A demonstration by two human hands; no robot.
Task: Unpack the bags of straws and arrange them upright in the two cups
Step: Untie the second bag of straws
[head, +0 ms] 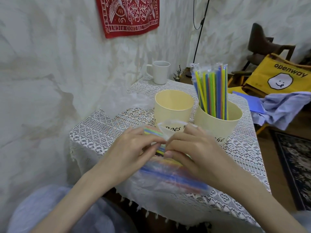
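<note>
A: The clear bag of straws (170, 175) is laid flat on the lace tablecloth (94, 133), at the near edge, and its open mouth is being worked on by both hands.

B: How is it gripped?

A: The plastic at the mouth is pinched by the left hand (129, 147), fingers curled onto it, with coloured straw ends seen just beyond the fingertips. The other side of the mouth is pinched by the right hand (190, 148), thumb tucked under, and a flap of film is lifted between the two hands.

B: And the cups?

A: Two pale yellow cups are stood side by side behind the hands. The left cup (174, 106) is seen with nothing inside. In the right cup (218, 121) a bundle of straws (211, 91) is stood upright, its top wrapped in clear film.

B: Anything else on the table?

A: A white mug (159, 72) is placed at the far edge, well apart from the cups. A crumpled piece of clear plastic (139, 100) is left beside the left cup.
</note>
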